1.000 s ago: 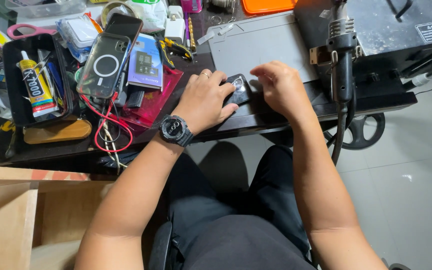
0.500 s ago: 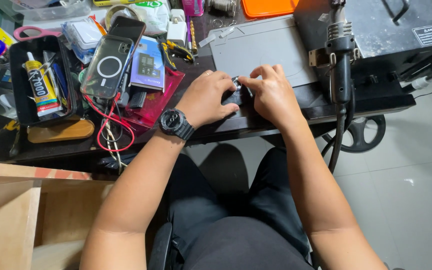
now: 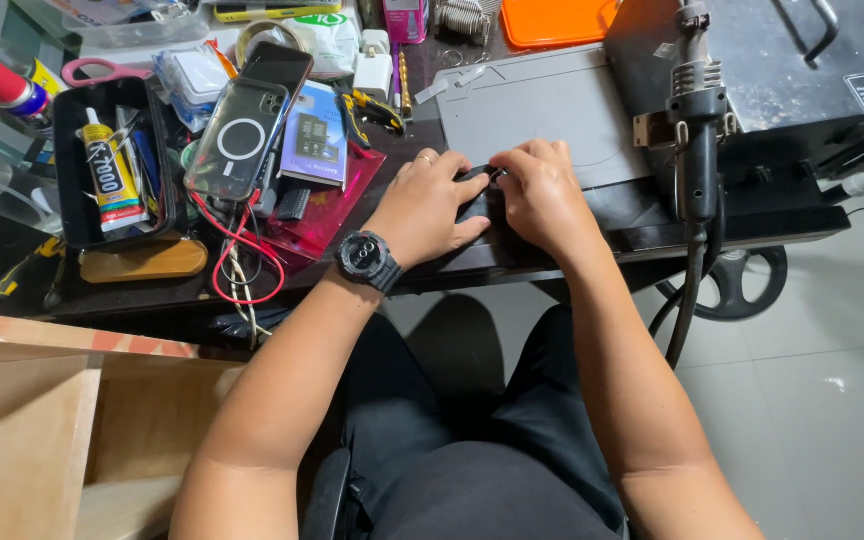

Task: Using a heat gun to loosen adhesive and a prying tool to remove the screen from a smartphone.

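Grip: left hand [image 3: 430, 205] and right hand [image 3: 542, 195] both closed around a small dark device [image 3: 475, 193], pinched between them, hands touching. Device sits at the worktop [image 3: 552, 235] front edge, just below the grey mat [image 3: 542, 110]. Black wristwatch [image 3: 366, 260] on left wrist.

1. Both hands meet at the desk's [image 3: 552, 262] near edge, left hand [image 3: 424, 205] beside right hand [image 3: 542, 195], a small device [image 3: 475, 195] between them.
2. A work mat [image 3: 542, 105] lies just behind the hands.
3. A phone [image 3: 249, 125] lies left of the mat.
4. A tray [image 3: 67, 170] sits further left, a glue tube [image 3: 110, 178] in it.
5. A hot-air handle [image 3: 697, 120] stands right of the mat.
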